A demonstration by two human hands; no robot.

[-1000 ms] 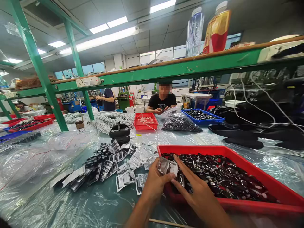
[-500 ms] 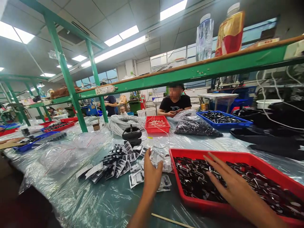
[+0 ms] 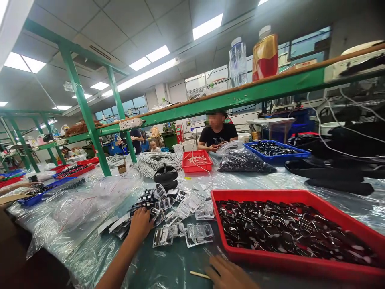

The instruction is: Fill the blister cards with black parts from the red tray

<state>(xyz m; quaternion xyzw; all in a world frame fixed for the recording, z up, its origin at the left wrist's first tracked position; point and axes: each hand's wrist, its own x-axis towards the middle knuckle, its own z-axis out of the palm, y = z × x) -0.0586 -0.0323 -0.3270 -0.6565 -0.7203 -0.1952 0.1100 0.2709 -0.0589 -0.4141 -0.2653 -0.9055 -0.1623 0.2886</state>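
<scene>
Workshop interior with a panelled ceiling and strip lights; a green-painted steel shelf frame (image 3: 90,116) spans a long counter (image 3: 168,265) covered in wrinkled, glossy clear plastic sheeting over a teal surface.

The left hand (image 3: 140,223) lies palm down, fingers loosely curled, on a spread of small clear plastic sachets holding dark parts (image 3: 168,212). The sachets are flat, shiny and rectangular, overlapping in a loose fan just left of a shallow red plastic tray (image 3: 300,263). It cannot be told whether the hand grips any sachet. The right hand (image 3: 228,275) rests low at the near edge of the counter, only partly in view, fingers relaxed and holding nothing visible, just beside a thin pale wooden stick (image 3: 200,274) lying flat.

The red tray is filled with glossy black moulded parts (image 3: 285,230), densely heaped. Behind the sachets stands a black rounded tape dispenser (image 3: 165,176), then a coil of grey-white cable (image 3: 153,159), a smaller red tray with pale pieces (image 3: 197,161), a clear bag of dark parts (image 3: 240,160) and a blue tray of black parts (image 3: 275,148). Black flat trays (image 3: 331,176) and white wires lie at the right. A person in a black shirt (image 3: 217,134) sits across the counter. Two bottles, one clear (image 3: 237,62) and one with a red-yellow label (image 3: 265,52), stand on the upper shelf.
</scene>
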